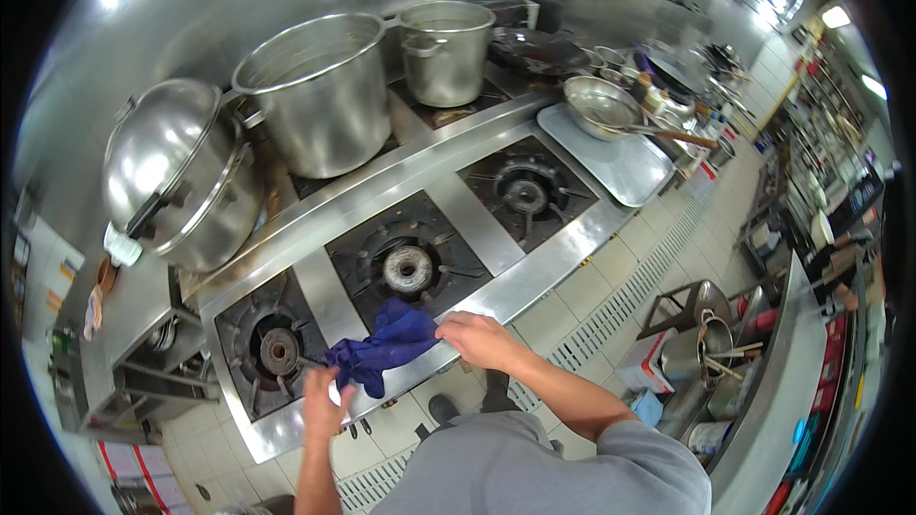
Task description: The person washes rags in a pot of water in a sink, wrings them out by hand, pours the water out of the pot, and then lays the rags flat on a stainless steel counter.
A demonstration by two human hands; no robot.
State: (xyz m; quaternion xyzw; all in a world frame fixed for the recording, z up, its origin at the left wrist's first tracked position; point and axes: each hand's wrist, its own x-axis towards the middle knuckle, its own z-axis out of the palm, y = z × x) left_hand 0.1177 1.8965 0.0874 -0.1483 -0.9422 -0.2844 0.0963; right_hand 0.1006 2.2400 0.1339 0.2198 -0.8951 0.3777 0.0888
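Note:
A crumpled dark blue cloth (393, 345) stretches between my two hands over the front edge of a stainless steel gas range (323, 300). My right hand (476, 337) pinches its right end near the middle burner (407, 268). At its left end, my left hand (325, 400) is beside the left burner (278, 351), with fingers at the cloth and a small white patch between thumb and fingers. Whether the left fingers grip the cloth is not clear. A third burner (527, 197) lies to the right, with no pot on it.
Behind the burners stand a large stockpot (322, 107), a smaller pot (445, 64) and a domed-lid pot (179, 164). A metal tray (630, 172) with a steel bowl (601, 104) sits at the range's right end. A floor drain grate (608, 307) and a steel counter (769, 386) are at my right.

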